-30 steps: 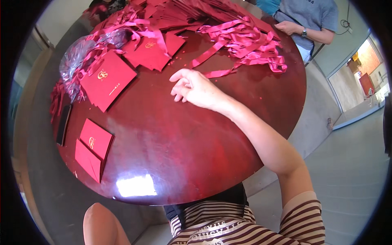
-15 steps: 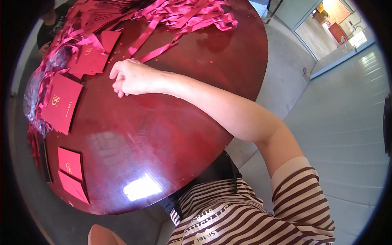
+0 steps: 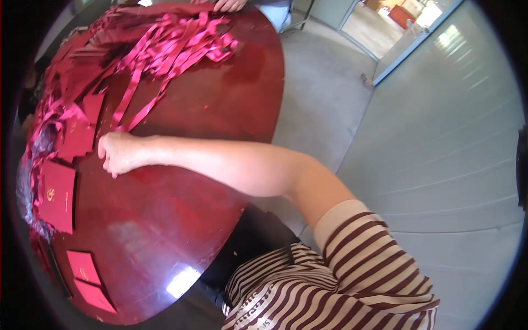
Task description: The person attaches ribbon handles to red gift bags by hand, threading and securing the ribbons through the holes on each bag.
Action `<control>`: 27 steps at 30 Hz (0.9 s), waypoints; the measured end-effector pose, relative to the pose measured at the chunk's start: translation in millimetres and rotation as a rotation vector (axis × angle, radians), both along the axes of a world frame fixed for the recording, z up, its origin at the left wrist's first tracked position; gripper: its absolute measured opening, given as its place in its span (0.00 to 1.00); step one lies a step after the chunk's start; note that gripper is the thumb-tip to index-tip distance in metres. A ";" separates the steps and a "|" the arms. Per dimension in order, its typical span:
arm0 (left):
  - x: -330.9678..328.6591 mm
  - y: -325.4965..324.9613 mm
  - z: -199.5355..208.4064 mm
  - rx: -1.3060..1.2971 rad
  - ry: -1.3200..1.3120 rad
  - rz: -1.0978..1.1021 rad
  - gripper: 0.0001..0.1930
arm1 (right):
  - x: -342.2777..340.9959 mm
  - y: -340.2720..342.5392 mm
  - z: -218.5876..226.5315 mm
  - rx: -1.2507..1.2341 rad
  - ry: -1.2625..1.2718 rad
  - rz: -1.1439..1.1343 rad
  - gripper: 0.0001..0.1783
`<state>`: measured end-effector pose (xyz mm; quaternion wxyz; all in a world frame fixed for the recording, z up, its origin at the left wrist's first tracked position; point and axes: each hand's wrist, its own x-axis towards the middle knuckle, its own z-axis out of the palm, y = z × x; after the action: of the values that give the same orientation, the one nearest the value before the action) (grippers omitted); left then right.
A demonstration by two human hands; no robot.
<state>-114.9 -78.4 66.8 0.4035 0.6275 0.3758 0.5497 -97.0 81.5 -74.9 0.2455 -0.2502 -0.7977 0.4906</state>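
My right hand (image 3: 122, 154) hovers over or rests on the dark red round table (image 3: 165, 220), its fingers curled inward. What is inside the fingers, if anything, is hidden. Two pink ribbon strands (image 3: 146, 113) run down from a loose heap of pink ribbons (image 3: 181, 41) and end right behind the hand. To the left of the fingers lie red card folders with a gold emblem: one (image 3: 80, 137) partly under ribbons, another (image 3: 58, 195) nearer me. My left hand is out of the picture.
Near the left edge lie two small red cards (image 3: 82, 267) and crumpled clear plastic (image 3: 25, 187). Stacked red folders (image 3: 91, 47) fill the far left. Another person's hand (image 3: 230, 5) is at the table's far edge. A pale wall (image 3: 440, 165) stands to the right.
The view has swung, so the table and my right hand appear further left and lower. Another person's hand now shows at the far edge. The piece of arm at the lower left is gone.
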 end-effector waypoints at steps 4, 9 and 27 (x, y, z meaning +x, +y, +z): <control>26.4 -4.9 5.2 0.015 -0.123 -0.115 0.10 | -6.6 -7.9 -1.8 -0.101 0.092 -0.035 0.21; 8.4 -30.9 2.2 -0.048 -0.175 -0.018 0.10 | -23.6 3.9 -22.6 0.137 0.016 0.187 0.17; 32.1 -117.3 -26.2 -0.669 -0.245 0.078 0.09 | -15.7 26.3 -16.3 -0.179 0.179 0.149 0.10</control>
<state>-82.7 -195.8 40.6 0.6073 0.3753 0.5078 0.4822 -112.7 107.8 -91.1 0.2552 -0.1665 -0.7421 0.5970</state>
